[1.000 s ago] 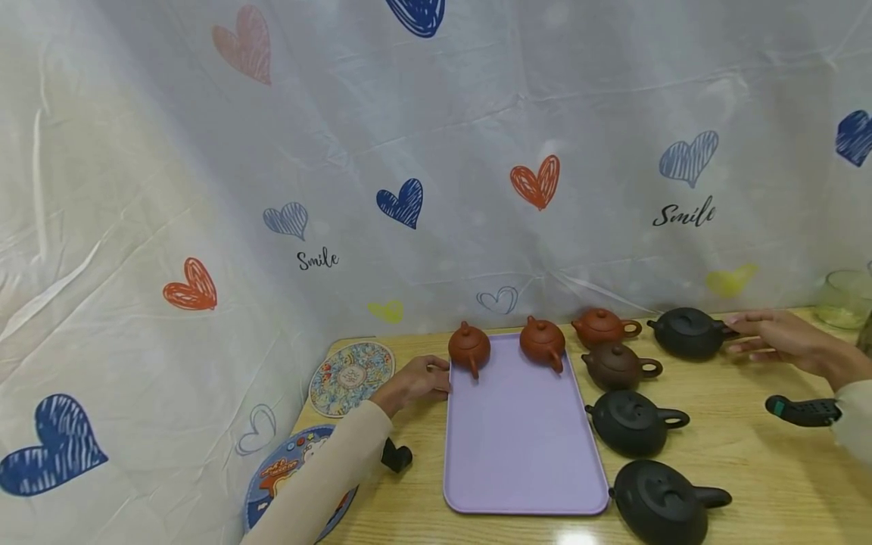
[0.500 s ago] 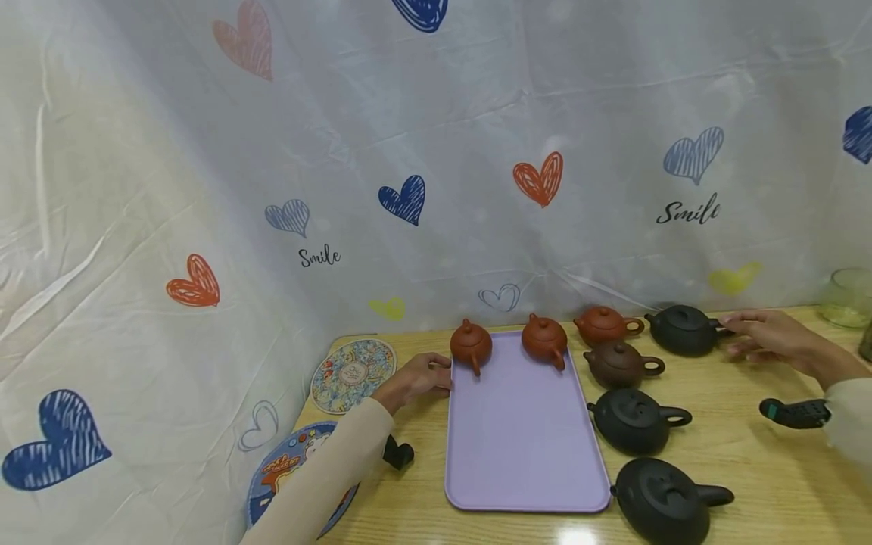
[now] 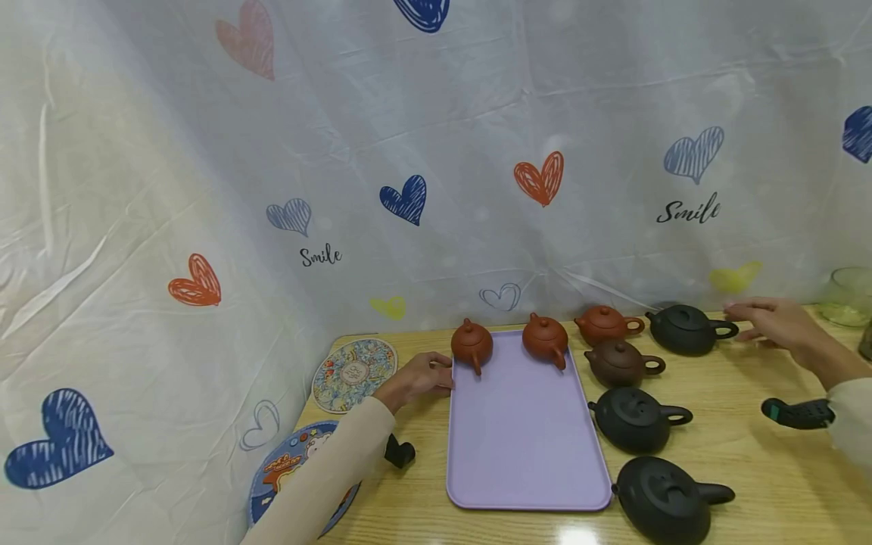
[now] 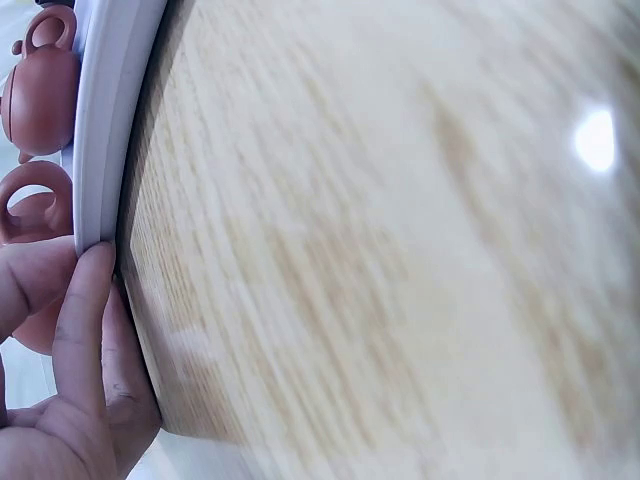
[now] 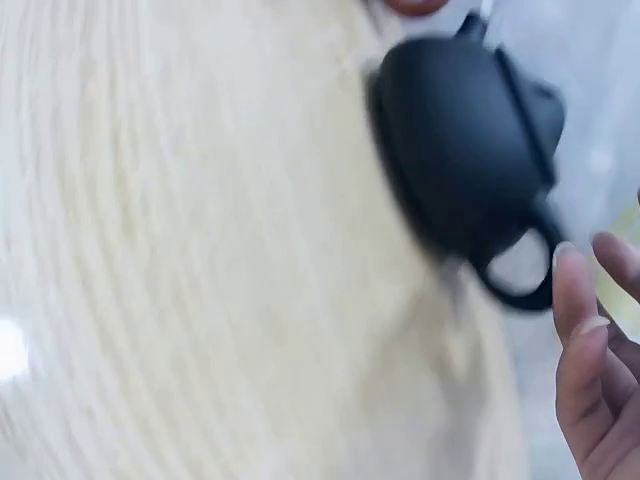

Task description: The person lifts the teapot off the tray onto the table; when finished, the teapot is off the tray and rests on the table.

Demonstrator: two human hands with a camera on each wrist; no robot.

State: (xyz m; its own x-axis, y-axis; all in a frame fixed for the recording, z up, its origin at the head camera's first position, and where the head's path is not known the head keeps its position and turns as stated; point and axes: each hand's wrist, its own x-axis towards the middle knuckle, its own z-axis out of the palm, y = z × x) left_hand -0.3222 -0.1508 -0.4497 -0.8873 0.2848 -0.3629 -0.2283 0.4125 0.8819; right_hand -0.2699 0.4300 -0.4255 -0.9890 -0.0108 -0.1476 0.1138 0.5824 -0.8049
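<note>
Left hand [image 3: 415, 378] rests on the worktop [image 3: 749, 469] with fingers [image 4: 85, 300] pressed against the left edge of the lilac tray [image 3: 521, 446]; it presses the edge rather than gripping it. Two reddish teapots [image 3: 470, 344] sit on the tray's far end, just beyond this hand.

Right hand [image 3: 773, 322] hovers with fingers [image 5: 570, 320] loosely extended, holding nothing, just right of the far black teapot [image 3: 688, 331]. Its fingertips are close to the handle loop; contact cannot be confirmed, as the right wrist view is blurred.

Between the two hands, right of the tray: one red pot [image 3: 602, 324], one brown pot [image 3: 618, 363], and two more black pots [image 3: 636, 420] nearer the person.
</note>
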